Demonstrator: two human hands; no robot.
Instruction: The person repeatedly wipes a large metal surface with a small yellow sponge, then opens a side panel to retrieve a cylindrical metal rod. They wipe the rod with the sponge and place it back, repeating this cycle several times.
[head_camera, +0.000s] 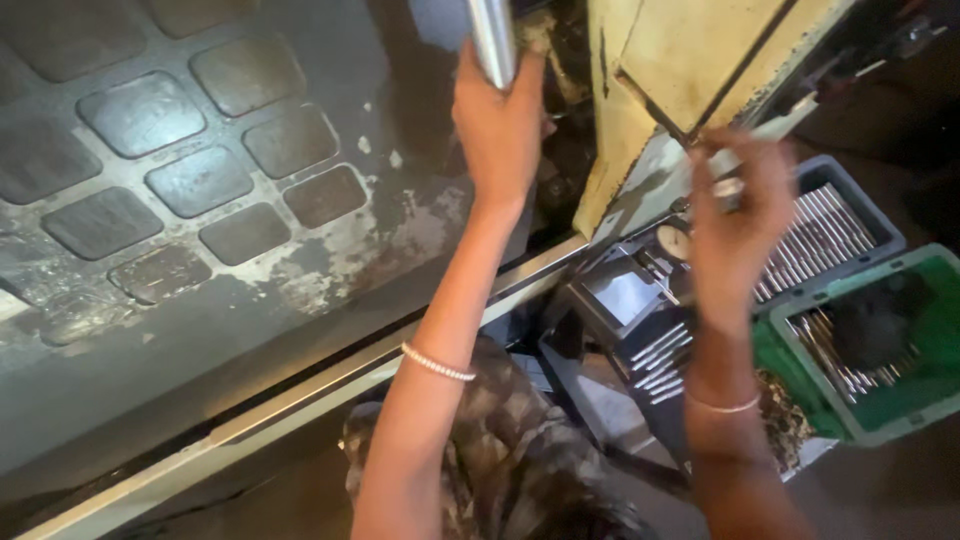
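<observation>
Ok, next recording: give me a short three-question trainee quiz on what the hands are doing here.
1. True or false: the left hand holds a shiny metal bar.
2. What fills the grey tray? A) rags B) metal rods C) bolts
3. Which hand is raised beside the cream machine panel, closed on a small metal part?

Key: 1 true; 2 B; 3 the right hand.
</observation>
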